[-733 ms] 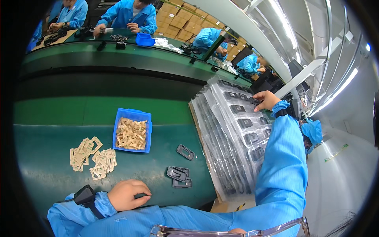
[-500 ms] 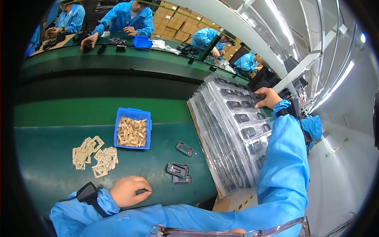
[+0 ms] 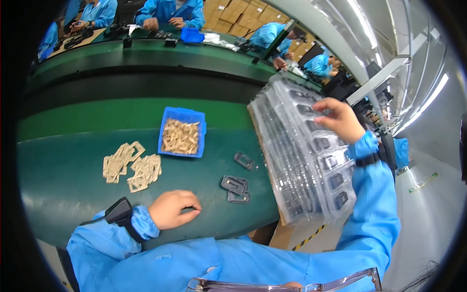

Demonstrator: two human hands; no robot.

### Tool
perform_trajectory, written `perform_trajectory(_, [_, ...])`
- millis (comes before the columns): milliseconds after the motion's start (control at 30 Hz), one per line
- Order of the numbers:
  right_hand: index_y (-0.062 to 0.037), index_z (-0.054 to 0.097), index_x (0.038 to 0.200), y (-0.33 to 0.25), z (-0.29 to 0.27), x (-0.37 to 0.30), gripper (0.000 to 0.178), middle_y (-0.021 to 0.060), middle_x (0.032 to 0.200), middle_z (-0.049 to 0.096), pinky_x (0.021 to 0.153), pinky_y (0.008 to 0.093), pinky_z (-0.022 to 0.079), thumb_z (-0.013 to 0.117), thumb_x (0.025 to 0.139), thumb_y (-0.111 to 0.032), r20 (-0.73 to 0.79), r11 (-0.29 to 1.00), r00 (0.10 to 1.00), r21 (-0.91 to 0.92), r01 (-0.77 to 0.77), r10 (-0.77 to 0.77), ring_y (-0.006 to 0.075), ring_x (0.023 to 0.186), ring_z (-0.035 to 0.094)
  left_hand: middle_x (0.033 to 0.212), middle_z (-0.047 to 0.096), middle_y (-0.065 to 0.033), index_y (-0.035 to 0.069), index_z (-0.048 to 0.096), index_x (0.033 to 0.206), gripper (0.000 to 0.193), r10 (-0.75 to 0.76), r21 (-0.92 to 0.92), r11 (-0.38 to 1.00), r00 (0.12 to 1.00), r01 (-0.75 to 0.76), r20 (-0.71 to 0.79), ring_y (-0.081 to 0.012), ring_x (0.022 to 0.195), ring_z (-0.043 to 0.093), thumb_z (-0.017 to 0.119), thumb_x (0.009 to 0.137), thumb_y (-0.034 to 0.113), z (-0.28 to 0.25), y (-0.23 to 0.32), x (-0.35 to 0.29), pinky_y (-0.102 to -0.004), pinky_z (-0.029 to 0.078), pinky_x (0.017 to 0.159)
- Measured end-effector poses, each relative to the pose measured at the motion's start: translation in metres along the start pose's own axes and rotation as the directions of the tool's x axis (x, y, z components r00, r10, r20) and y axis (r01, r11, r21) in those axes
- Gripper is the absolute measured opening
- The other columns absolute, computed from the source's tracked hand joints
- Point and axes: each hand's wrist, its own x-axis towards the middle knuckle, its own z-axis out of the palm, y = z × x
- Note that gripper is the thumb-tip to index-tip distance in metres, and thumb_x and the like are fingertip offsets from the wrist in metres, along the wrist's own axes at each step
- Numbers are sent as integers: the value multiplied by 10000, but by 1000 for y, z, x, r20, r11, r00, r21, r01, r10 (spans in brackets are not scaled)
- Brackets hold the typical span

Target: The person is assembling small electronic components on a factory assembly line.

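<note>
My left hand (image 3: 174, 209) rests on the green table near its front edge, fingers curled in to the thumb, with nothing visible in it. My right hand (image 3: 336, 118) hovers over a tall stack of clear plastic trays (image 3: 311, 151), thumb and fingers apart and empty. Dark plastic parts sit in the pockets of the top tray. Between the hands, a dark grey rectangular frame (image 3: 244, 161) lies on the table. Nearer me, similar dark housings (image 3: 235, 185) overlap in a small pile.
A blue bin (image 3: 202, 141) holds many tan paper pieces (image 3: 180, 137). Left of it lie two heaps of tan frame-shaped pieces (image 3: 116, 163) (image 3: 146, 171). Beyond a dark gap runs another green bench (image 3: 146, 61), where several people in blue work beside stacked cartons (image 3: 238, 17).
My right hand has come away from the top tray's far right side toward its middle, fingers still parted. The view has shifted, while my left hand stays on the table.
</note>
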Motion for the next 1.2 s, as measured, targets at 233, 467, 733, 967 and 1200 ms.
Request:
perform_trajectory(233, [-49, 537, 1381, -139, 191, -136, 695, 235, 1446, 456, 1092, 495, 431, 805, 799, -319, 417, 944, 896, -203, 259, -156, 460, 1316, 453, 1054, 701, -108, 50, 713, 986, 137, 51, -40, 998, 999, -51, -2, -309, 994, 676, 698, 886, 143, 0, -5, -6, -404, 542, 862])
perform_trajectory(467, [-117, 530, 1414, -50, 288, -99, 762, 196, 1402, 494, 1020, 506, 436, 797, 790, -466, 17, 939, 991, -319, 132, -134, 441, 1270, 475, 1076, 683, -99, 52, 706, 984, 146, 63, -26, 998, 998, -63, 23, -315, 1024, 656, 688, 887, 160, 2, -5, -5, -416, 531, 880])
perform_trajectory(733, [-61, 641, 1201, -7, 282, -66, 516, 117, 952, 609, 740, 424, 524, 812, 810, -350, -347, 962, 929, -271, 33, -130, 329, 868, 625, 1083, 680, -107, 44, 706, 977, 148, 84, -46, 995, 996, -83, 19, -320, 1027, 652, 690, 883, 156, 2, -5, -7, -416, 528, 893])
perform_trajectory(967, [-30, 516, 1388, -11, 290, -30, 768, 196, 1162, 596, 951, 457, 479, 823, 797, -413, -188, 942, 980, -313, -124, 66, 391, 1083, 560, 1073, 694, -113, 37, 719, 972, 145, 54, -25, 998, 998, -54, 27, -311, 1022, 662, 709, 866, 135, 0, -6, -9, -405, 530, 889])
perform_trajectory(1200, [-40, 477, 1417, -19, 291, -66, 654, 227, 1147, 584, 917, 491, 501, 770, 857, -205, -128, 963, 978, -191, -189, 167, 434, 1055, 595, 1071, 685, -116, 39, 715, 971, 155, 53, -28, 998, 998, -53, 33, -319, 1014, 657, 700, 867, 153, 0, -2, -4, -417, 526, 884])
